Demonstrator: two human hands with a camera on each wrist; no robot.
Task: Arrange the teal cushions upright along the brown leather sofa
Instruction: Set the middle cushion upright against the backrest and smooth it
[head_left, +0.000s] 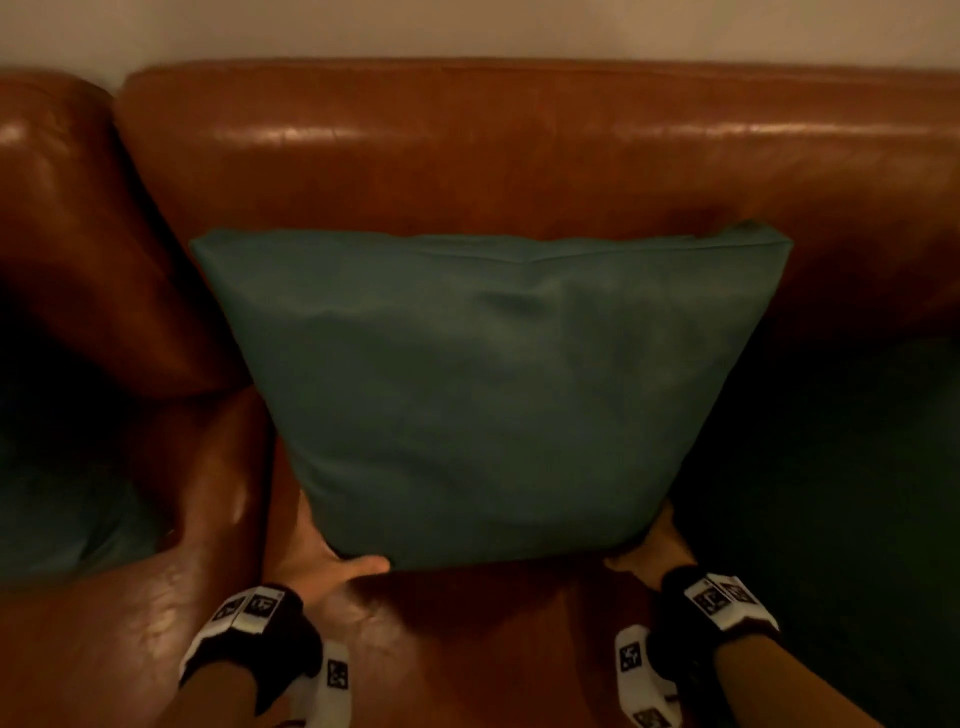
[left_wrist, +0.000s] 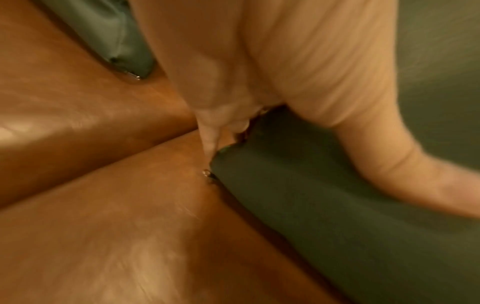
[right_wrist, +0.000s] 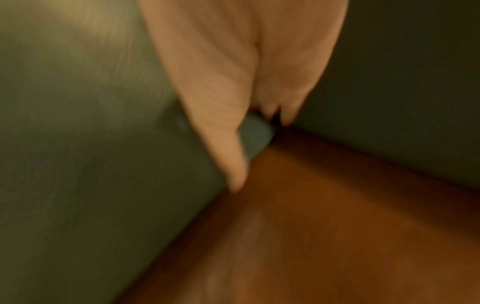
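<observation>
The teal cushion is stood upright on the brown leather sofa, backed against the backrest at twelve o'clock. Its seven o'clock corner is gripped by the left hand, its five o'clock corner by the right hand, thumbs across the front.
</observation>
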